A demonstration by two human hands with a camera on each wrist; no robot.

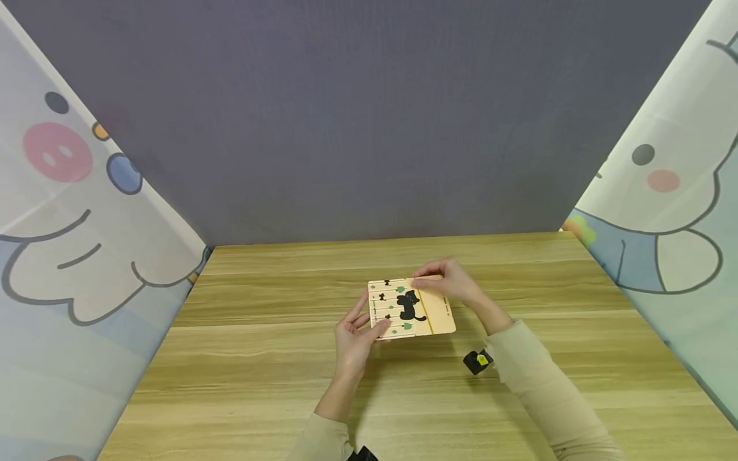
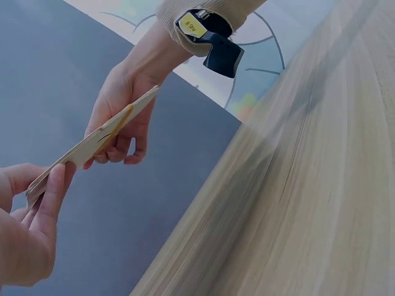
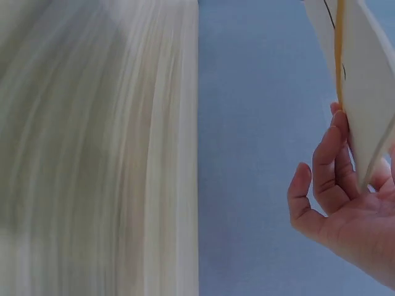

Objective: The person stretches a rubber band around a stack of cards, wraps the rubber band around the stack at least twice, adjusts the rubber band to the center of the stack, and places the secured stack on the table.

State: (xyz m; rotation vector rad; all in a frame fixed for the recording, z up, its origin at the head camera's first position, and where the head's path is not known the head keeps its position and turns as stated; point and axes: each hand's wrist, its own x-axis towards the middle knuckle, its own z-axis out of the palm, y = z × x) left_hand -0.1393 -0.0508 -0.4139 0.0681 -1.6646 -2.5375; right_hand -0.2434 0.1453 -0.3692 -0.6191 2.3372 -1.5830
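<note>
A cream notebook (image 1: 386, 314) with a black cat print is held up above the table, tilted, a yellow elastic band (image 1: 425, 310) running across it. My left hand (image 1: 353, 342) grips its left end, thumb on the printed face and fingers beneath. At the far edge, my right hand (image 1: 452, 280) pinches the notebook beside the band. In the left wrist view the notebook (image 2: 92, 140) appears edge-on between both hands. From the right wrist, fingertips (image 3: 338, 120) touch the band's end; part of that hand is cut off by the frame.
The wood-grain table (image 1: 259, 358) lies below the hands. A dark grey panel (image 1: 369, 128) stands behind it, with cartoon-printed curtains (image 1: 75, 256) at both sides. A black wrist camera (image 1: 477, 362) with a yellow sticker hangs by the right sleeve.
</note>
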